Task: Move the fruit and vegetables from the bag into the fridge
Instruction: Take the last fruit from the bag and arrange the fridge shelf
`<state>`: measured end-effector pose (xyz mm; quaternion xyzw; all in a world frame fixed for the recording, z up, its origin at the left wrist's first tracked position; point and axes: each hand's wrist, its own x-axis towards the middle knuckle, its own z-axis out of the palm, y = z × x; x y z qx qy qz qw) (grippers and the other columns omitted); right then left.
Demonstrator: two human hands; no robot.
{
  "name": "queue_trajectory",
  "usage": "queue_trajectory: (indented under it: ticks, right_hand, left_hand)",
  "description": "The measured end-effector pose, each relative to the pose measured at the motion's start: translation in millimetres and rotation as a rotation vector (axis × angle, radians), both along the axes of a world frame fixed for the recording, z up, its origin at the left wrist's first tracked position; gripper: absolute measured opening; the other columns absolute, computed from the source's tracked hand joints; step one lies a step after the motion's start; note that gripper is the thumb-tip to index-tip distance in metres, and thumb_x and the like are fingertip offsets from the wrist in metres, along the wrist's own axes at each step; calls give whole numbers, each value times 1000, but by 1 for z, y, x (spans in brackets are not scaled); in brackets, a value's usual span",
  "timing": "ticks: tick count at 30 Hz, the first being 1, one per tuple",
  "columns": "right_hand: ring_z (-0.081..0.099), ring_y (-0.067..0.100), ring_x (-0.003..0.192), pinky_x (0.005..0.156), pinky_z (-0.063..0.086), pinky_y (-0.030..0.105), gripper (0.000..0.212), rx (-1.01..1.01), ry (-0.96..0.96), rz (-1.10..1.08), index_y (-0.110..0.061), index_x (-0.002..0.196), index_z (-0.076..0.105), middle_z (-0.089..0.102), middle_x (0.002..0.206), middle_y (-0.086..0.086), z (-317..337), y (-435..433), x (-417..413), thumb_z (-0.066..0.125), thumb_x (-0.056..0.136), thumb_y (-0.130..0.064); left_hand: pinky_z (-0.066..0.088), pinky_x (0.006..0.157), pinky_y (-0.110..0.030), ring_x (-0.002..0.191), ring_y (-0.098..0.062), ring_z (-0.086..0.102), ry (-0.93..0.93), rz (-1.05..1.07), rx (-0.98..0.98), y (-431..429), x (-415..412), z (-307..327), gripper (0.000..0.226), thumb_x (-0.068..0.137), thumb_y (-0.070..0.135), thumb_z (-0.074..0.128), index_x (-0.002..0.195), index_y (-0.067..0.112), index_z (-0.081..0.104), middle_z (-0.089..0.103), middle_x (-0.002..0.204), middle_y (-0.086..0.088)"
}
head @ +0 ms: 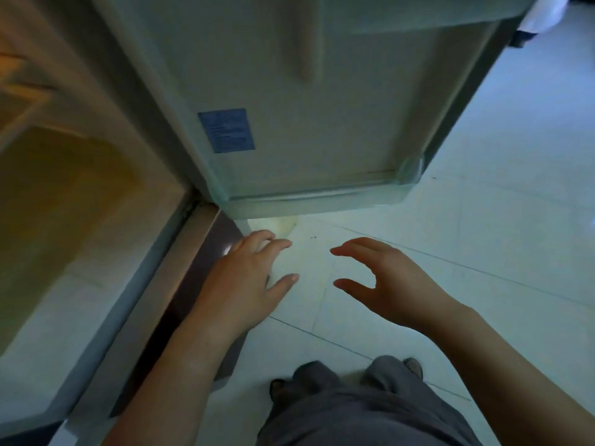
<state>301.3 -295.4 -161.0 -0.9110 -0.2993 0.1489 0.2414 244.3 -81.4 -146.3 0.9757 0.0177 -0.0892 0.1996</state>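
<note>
The fridge (74, 201) stands open at the left, its lit yellowish interior showing a bare lower compartment. Its door (306, 101) is swung out ahead of me, inner side facing me, with a blue label (226, 130) on it. My left hand (248, 278) hovers near the fridge's bottom front edge, fingers spread and holding nothing. My right hand (383, 281) hangs beside it over the floor, fingers apart and curled, also holding nothing. No bag, fruit or vegetables are in view.
Pale floor tiles (483, 239) stretch to the right and below. My legs in grey trousers (354, 410) and my shoes are at the bottom. A dark strip (199, 284) runs along the fridge's base.
</note>
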Motion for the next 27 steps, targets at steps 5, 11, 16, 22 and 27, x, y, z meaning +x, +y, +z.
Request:
queue_trajectory:
  ticks: [5,11,16,22,27]
  right_hand:
    - [45,5,121,97,34,16,49,-8,18,-124,-36,133,44,47,135,-15,0,-113,20,56,87,-45]
    - [42,8,123,97,37,21,51,-103,13,-363,-35,135,42,44,137,-14,2,-302,50,56,87,-46]
    - [42,8,124,97,37,21,53,-135,64,-520,-34,136,40,42,139,-14,12,-405,83,56,87,-47]
    - [40,6,124,96,35,20,55,-110,116,-428,-35,137,37,39,139,-17,-4,-425,159,54,87,-50]
    - [39,5,125,96,35,19,55,-126,159,-257,-37,138,35,37,141,-18,-12,-406,248,52,88,-52]
  left_hand:
    - [37,105,-37,130,-12,33,26,-149,19,-108,55,-8,51,87,50,50,135,34,40,33,142,10]
    - [38,101,-31,125,-10,36,28,-386,-17,-298,130,-25,49,87,52,49,133,35,39,36,138,13]
    - [39,100,-30,127,-9,35,38,-491,-55,-403,187,-18,50,88,53,47,134,38,36,34,140,14]
    - [38,97,-27,126,-6,35,61,-430,-30,-428,247,-30,50,88,53,46,135,38,36,35,138,16]
    - [40,99,-31,125,-10,36,80,-302,-39,-410,314,-47,49,88,51,48,134,36,38,36,137,15]
